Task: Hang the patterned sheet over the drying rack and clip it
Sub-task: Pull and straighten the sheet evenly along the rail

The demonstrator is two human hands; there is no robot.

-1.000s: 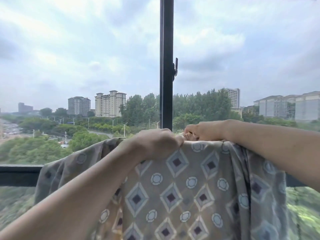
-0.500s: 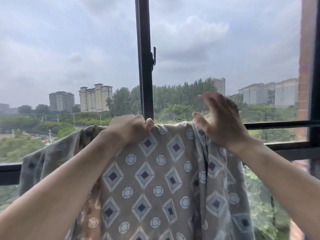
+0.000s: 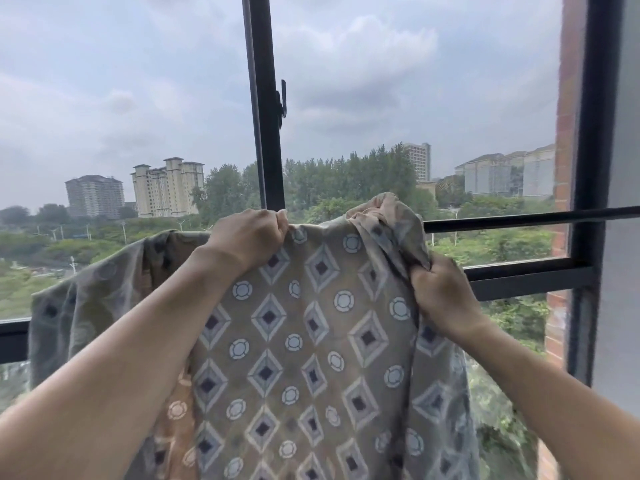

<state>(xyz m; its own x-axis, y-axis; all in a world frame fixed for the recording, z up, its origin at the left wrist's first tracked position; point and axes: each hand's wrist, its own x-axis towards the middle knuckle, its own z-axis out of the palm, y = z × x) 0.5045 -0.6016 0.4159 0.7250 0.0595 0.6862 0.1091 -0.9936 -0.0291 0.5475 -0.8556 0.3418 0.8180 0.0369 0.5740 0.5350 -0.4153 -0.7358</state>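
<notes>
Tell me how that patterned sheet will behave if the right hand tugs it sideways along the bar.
The patterned sheet is probably floppy: it bunches into folds where the right hand grips it. It looks thin and fairly light, hanging in soft drapes. It may slide easily on the smooth bar, so the left hand pinching the top edge likely helps anchor it.

Light: soft overcast daylight (backlit) | edges: blurred, bowed | glare: none
</notes>
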